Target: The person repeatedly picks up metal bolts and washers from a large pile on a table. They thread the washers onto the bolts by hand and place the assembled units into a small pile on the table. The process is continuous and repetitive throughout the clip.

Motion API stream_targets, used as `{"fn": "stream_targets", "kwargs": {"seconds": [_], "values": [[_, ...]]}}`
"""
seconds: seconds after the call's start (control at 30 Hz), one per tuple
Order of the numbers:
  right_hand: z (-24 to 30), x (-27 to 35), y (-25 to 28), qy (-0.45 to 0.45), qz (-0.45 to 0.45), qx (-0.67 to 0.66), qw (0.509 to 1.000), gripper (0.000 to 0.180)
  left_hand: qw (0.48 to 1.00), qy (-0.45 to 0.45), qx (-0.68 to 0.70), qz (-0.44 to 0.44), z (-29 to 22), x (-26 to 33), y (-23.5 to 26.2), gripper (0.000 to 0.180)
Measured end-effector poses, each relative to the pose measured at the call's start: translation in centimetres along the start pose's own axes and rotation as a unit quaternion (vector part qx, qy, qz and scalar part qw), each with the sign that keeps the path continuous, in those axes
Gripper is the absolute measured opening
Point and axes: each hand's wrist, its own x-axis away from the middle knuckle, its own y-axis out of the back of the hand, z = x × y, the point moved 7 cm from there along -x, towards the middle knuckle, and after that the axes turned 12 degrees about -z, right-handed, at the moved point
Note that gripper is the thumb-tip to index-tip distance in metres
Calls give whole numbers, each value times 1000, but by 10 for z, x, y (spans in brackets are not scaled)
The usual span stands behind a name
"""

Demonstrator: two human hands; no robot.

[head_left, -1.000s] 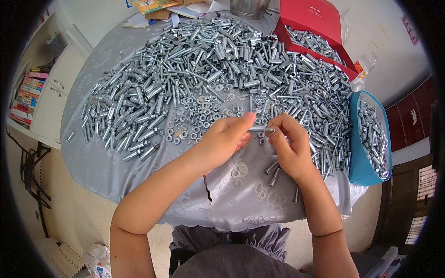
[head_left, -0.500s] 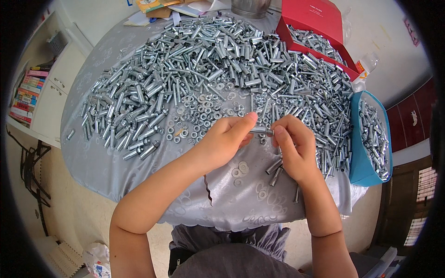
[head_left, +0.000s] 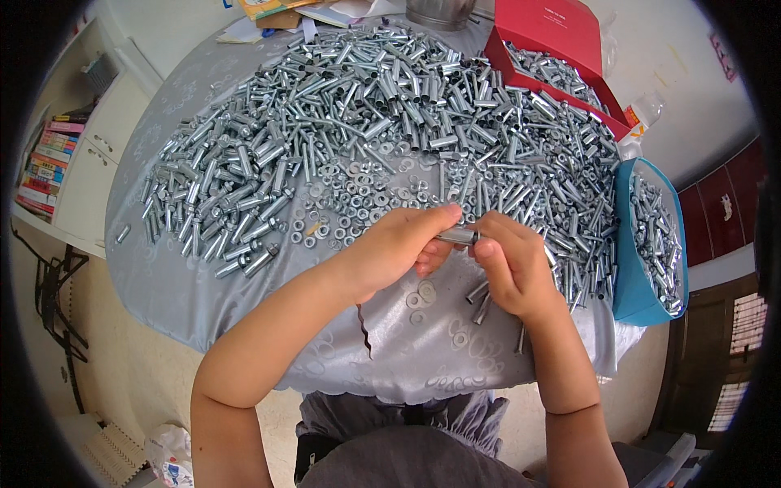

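My left hand [head_left: 394, 248] is closed round a shiny metal sleeve anchor [head_left: 458, 236], its end sticking out to the right past the thumb. My right hand [head_left: 518, 264] pinches at that end with thumb and fingertips. Whatever small part sits between those fingertips is mostly hidden. Just below the hands, a few loose flat washers [head_left: 426, 289] and some metal sleeves with bolts [head_left: 482, 309] lie on the grey tablecloth [head_left: 325, 350]. Beyond the hands spread loose nuts and washers [head_left: 350, 199].
A big heap of metal sleeves and bolts [head_left: 390, 81] covers the table's far half. Sleeve anchors [head_left: 252, 264] lie in a group at left. A red box [head_left: 561, 32] and a blue bin [head_left: 630, 301], both filled with metal parts, stand at right. The tablecloth has a tear [head_left: 364, 333].
Both hands have shifted slightly and drawn closer together. The anchor's exposed end now tips a little downward to the right, and my right fingers have curled further over it.
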Motion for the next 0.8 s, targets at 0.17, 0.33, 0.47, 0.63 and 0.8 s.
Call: {"fn": "stream_targets", "kwargs": {"seconds": [0.17,0.33,0.47,0.63,0.8], "values": [[5,-2,0,47,-1,27,998,21,1000,-1,5,12,0,0,-2,39],[9,-11,10,62,0,49,997,24,994,-10,109,-3,-7,0,5,40],[-4,-5,2,59,129,127,982,17,994,-35,103,4,-17,-1,5,45],[-11,-3,-3,30,114,135,984,16,997,-21,81,-3,-12,-2,6,45],[-13,0,-6,30,135,146,980,17,996,-16,87,9,-9,-4,8,42]]}}
